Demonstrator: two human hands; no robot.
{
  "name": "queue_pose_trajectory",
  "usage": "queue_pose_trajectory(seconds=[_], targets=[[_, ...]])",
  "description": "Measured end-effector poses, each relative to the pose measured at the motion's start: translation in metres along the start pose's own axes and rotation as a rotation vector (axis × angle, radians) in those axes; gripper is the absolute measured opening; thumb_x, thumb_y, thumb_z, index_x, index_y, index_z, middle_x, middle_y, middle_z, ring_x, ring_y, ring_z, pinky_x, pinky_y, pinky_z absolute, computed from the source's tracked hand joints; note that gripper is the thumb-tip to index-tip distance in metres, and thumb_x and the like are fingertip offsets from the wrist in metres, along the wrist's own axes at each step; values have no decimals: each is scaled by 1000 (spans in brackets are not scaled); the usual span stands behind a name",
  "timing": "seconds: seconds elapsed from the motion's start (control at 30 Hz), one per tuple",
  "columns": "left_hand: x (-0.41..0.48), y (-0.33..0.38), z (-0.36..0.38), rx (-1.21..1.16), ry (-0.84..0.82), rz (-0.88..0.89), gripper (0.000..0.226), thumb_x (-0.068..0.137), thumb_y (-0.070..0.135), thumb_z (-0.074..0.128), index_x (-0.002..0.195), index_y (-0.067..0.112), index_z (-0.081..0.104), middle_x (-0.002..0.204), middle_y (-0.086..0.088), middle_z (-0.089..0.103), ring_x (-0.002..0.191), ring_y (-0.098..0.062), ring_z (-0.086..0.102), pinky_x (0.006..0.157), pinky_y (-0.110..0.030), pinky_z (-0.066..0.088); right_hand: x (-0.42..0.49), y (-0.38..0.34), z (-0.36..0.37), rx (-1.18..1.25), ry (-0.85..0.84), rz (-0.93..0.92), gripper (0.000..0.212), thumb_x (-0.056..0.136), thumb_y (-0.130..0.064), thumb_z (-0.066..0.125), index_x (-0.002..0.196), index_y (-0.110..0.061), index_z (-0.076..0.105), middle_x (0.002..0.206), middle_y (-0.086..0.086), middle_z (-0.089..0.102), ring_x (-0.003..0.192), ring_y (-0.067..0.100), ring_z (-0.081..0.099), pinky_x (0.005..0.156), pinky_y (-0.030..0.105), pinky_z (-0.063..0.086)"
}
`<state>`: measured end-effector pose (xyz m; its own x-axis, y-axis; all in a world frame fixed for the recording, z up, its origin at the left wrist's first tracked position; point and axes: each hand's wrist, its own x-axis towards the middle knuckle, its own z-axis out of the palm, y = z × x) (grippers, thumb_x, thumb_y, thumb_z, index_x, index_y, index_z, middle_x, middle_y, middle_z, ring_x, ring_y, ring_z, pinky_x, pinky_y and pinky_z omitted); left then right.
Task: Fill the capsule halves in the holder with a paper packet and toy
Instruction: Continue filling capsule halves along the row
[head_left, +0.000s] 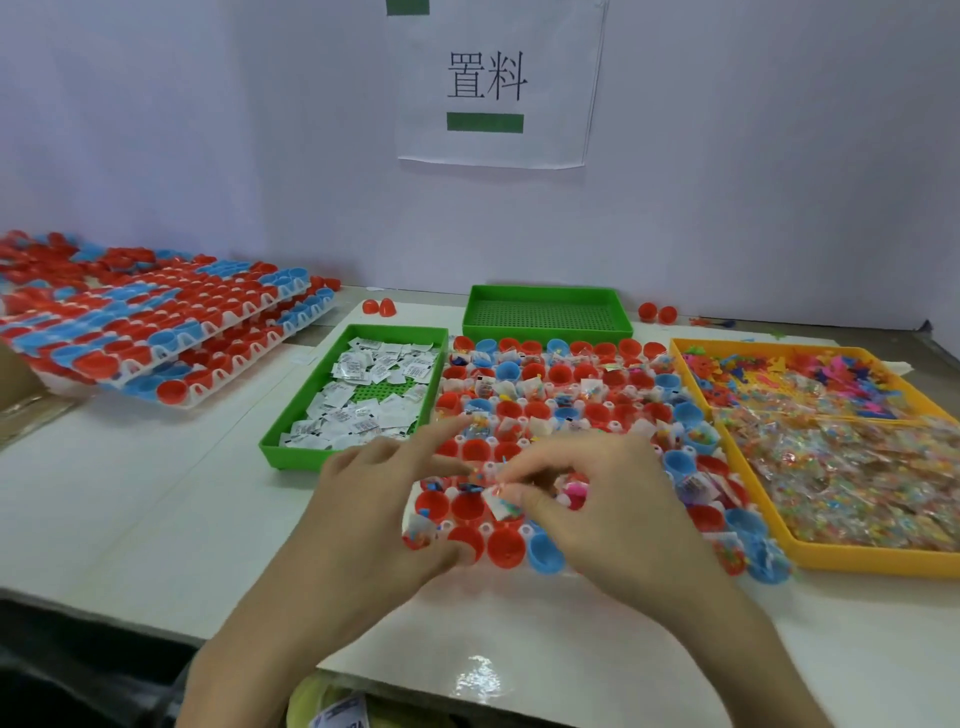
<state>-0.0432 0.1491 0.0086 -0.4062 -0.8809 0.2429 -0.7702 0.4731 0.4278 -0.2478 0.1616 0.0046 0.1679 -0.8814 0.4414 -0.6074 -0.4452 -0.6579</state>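
Two hands worked above one capsule holder (524, 441), left hand (379, 499) released, right hand (597, 499) pinched one small packet (500, 506), two green trays, near tray (296, 457), far tray (545, 332), one yellow tray (883, 564)

A packet tray (296, 460) lies left of the holder (523, 442), a toy tray (883, 564) right, another tray (545, 314) behind.

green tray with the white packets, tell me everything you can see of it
The green tray is a shallow rectangular plastic tray with low upright walls and a perforated floor that shows in the gaps. It lies flat on the white table, its right wall close beside the capsule holder. Loose white printed paper packets cover most of the floor, below the rim. The left hand overlaps its near right corner in view; contact cannot be told.
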Motion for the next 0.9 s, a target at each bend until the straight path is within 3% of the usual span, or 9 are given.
queue_pose_trajectory(seconds=[0.1,0.17,0.3,0.4,0.53,0.7,0.83,0.9], targets=[[5,-14,6,41,-107,28,102,73,50,80,131,77,2,100,60,46,121,21,32,112,-18,6,-1,3,14,-55,-89,-63,9,86,-18,76,89,-26,79,83,-17,72,84,-2,64,77,11,49],[8,-19,12,30,-119,40,105,73,47,81,128,81,-2,94,59,47,122,21,35,115,-21,5,2,3,21,-61,-130,-81,9,88,-19,74,91,-26,78,85,-17,71,84,-2,63,77,12,50],[13,-24,22,10,-110,44,98,75,43,82,131,75,8,100,40,62,123,15,42,118,-27,7,6,5,32,-76,-193,-84,14,87,-12,67,90,-25,71,77,-12,67,76,4,62,66,22,51],[14,-28,25,-5,-92,39,94,74,43,81,132,74,13,90,43,60,120,17,44,115,-24,7,7,5,37,-66,-212,-69,21,86,-11,65,98,-28,62,71,-9,64,69,9,61,60,25,50],[15,-31,27,-16,-97,31,99,73,42,82,126,79,8,87,42,61,119,19,43,113,-21,6,9,3,39,-76,-253,-47,35,88,-13,65,114,-35,55,73,-11,67,68,7,64,64,27,56],[15,-33,28,-30,-98,27,97,75,40,83,125,78,9,90,42,61,122,18,43,113,-19,6,10,0,38,-121,-295,-67,35,90,-16,68,116,-33,54,79,-15,64,73,5,63,70,22,55],[16,-33,29,-33,-93,27,94,74,35,84,128,72,16,92,45,59,121,15,48,115,-23,8,11,-3,35,-195,-319,-147,30,91,-16,66,114,-30,53,89,-13,64,79,1,52,77,12,37],[16,-33,30,-33,-85,21,95,73,35,84,127,72,16,95,42,62,120,14,50,115,-23,9,11,-6,35,-245,-324,-187,30,92,-16,64,118,-28,52,97,-10,66,83,5,51,85,19,36]])
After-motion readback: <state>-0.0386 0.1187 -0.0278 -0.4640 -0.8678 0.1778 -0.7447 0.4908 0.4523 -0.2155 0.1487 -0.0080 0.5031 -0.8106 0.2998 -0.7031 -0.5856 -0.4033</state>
